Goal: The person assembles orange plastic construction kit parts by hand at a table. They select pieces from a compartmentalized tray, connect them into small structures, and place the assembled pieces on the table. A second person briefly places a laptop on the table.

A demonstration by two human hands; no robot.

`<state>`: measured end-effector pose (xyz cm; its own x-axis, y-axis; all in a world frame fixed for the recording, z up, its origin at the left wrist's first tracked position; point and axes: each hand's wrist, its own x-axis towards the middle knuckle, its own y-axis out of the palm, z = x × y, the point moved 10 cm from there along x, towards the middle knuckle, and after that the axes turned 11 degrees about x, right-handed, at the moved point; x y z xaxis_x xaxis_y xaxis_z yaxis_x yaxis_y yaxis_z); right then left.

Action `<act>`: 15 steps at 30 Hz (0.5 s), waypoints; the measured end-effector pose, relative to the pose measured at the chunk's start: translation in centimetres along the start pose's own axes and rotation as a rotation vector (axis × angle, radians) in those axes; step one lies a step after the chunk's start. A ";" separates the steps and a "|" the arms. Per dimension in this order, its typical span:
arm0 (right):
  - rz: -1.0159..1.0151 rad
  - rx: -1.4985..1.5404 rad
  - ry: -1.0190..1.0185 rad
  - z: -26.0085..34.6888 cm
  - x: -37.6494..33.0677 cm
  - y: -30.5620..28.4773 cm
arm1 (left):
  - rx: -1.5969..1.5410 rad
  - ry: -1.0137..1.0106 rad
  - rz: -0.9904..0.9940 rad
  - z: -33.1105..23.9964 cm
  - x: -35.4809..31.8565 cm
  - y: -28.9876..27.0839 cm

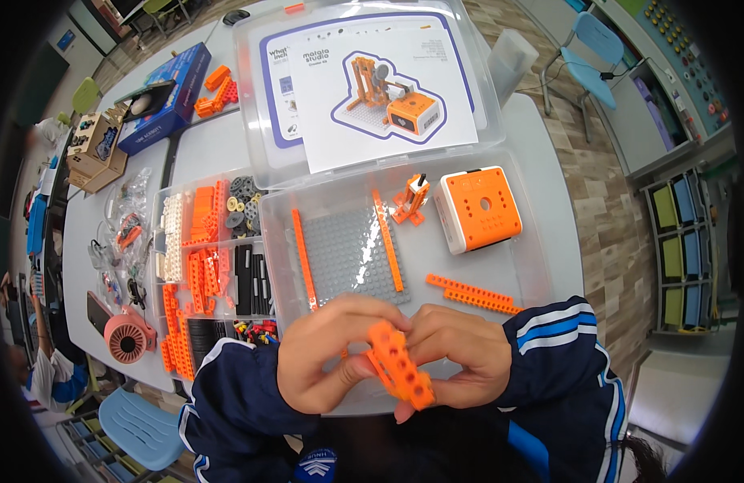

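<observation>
Between both hands, over the near edge of a clear plastic bin, is an orange assembly of building bricks with holes. My left hand pinches its left side, while the fingers of my right hand close on its right side. Inside the bin lies a grey studded baseplate with an orange beam on its left and another orange beam on its right. A small orange-and-black built piece stands beside an orange-and-white box-shaped module. Loose orange beams rest near my right hand.
Behind the bin, its lid carries a printed picture sheet. To the left sits a compartment tray of sorted parts. Further left are a pink fan, bagged cables, a wooden box and a blue box.
</observation>
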<state>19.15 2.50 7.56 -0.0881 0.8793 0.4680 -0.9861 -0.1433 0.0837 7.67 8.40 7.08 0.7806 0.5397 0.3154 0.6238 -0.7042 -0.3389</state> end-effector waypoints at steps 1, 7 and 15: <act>0.011 0.016 0.007 -0.1 0.1 0.1 | -0.102 -0.065 0.017 0.7 0.0 0.2; -0.158 -0.054 0.156 0.7 1.5 -3.1 | -0.351 -0.223 0.115 2.1 -0.4 1.0; 0.364 -0.134 0.127 1.8 2.6 -0.2 | -0.176 -0.139 0.399 1.8 -0.6 4.2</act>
<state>19.37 3.97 10.36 -0.4435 0.8321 0.3330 -0.8960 -0.4028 -0.1867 9.92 5.97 3.91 0.9639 0.2583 0.0649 0.2663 -0.9309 -0.2502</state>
